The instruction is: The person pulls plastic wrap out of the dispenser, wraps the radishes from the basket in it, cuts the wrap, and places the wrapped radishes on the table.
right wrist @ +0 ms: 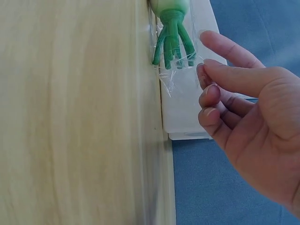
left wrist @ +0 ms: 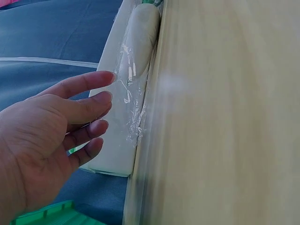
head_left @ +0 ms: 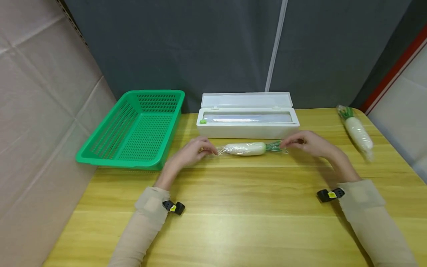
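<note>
A white radish (head_left: 247, 148) with green stem ends lies crosswise on the table, wrapped in clear plastic wrap (left wrist: 133, 110). At its tapered end my left hand (head_left: 197, 151) holds the loose wrap at the thumb and fingertips. On the leafy side, my right hand (head_left: 308, 142) pinches the other end of the wrap between thumb and a finger, beside the green stems (right wrist: 173, 42). Just behind the radish stands a white plastic wrap dispenser (head_left: 248, 130), its lid (head_left: 247, 100) raised and a roll of film (head_left: 247, 118) inside.
A green plastic basket (head_left: 115, 162) stands at the left, near my left forearm. Toward the back right edge of the table (head_left: 233, 222) lies a second wrapped radish (head_left: 358, 132). A dark grey partition (head_left: 186, 44) closes off the back.
</note>
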